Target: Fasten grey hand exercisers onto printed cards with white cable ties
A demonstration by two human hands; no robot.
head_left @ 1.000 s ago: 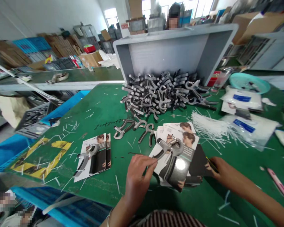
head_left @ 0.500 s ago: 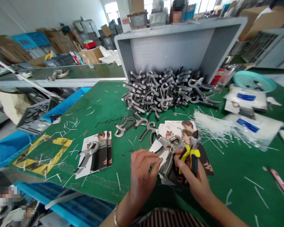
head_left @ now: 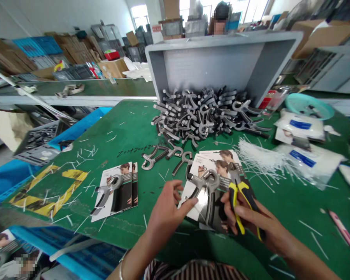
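Tabletop (head_left: 128, 128): green, strewn w/ white offcuts; hazard tape patch (head_left: 43, 190) at far L, unchanged.
Done card (head_left: 116, 192): lay L of the hands w/ a gripper fixed on it; same spot as 1 s ago.
Loose hand grippers (head_left: 160, 153): a few lay betw. the done card and the pile, untouched.
L hand (head_left: 166, 206): 0.5 s ago it pinched at the gripper handle. Now the fingers were spread, thumb and index tips resting on the card stack's L edge, gripping nothing.
Gripper pile (head_left: 204, 114): spilled from the tipped grey crate (head_left: 221, 58) at the back, well apart from both hands; no change.
Card stack (head_left: 218, 163): in front of the person, top card carrying the top gripper (head_left: 205, 184); it sat squarer than 1 s ago.
R hand (head_left: 251, 221): 1 s ago it was low at the stack's R edge, on sth dark on the tabletop. 0.5 s ago it was up over the gripper. Now it was closed round the yellow-black cutters (head_left: 240, 198), nose pointing at the card just R of the top gripper.
Meaning: tool was in hand and at the piece, and the L hand had gone from pinching to steadying. Whether the nose touched anything was too small to tell.
Cable ties (head_left: 259, 157): white heap R of the stack, near the cutters, not touched.
Plastic bags (head_left: 306, 159): far R, w/ a teal bowl (head_left: 309, 105) behind; unchanged.
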